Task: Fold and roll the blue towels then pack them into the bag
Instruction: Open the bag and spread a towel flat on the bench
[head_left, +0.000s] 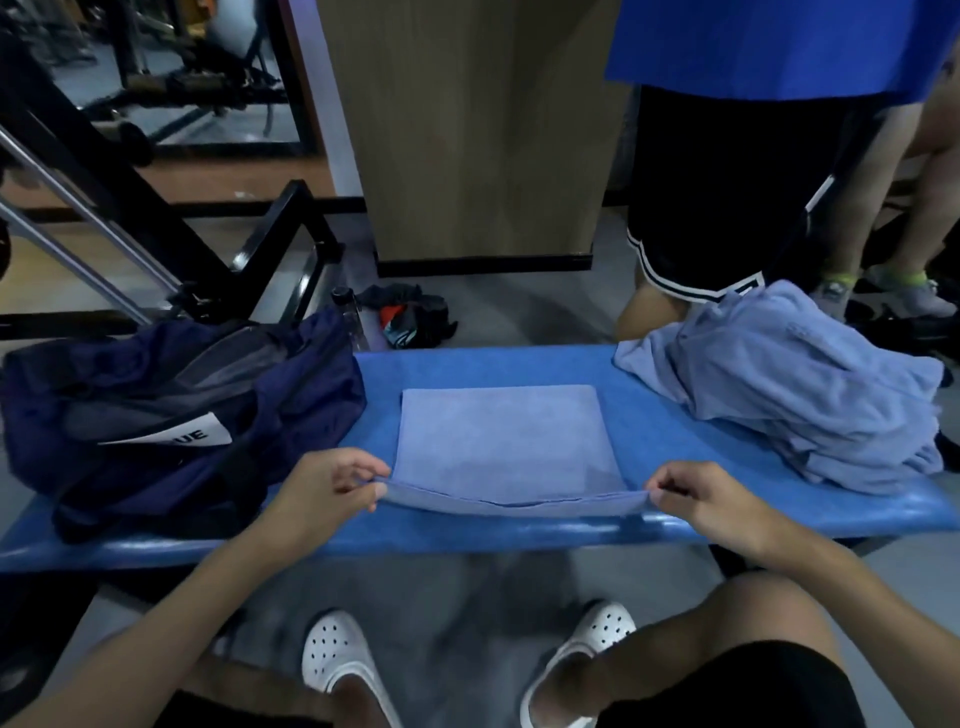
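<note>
A light blue towel (498, 441) lies folded flat in the middle of the blue bench (675, 519). My left hand (327, 488) pinches its near left corner and my right hand (701, 499) pinches its near right corner, so the near edge is lifted slightly. A dark navy bag (156, 410) sits open on the left end of the bench, with a white label on it. A heap of unfolded light blue towels (789, 389) rests on the right end.
A person in black shorts (727, 208) stands just behind the bench at the right. A wooden pillar (478, 130) rises behind the middle. A bottle (350, 312) and dark clothing (410, 317) lie on the floor behind. Gym equipment (130, 208) stands at the left.
</note>
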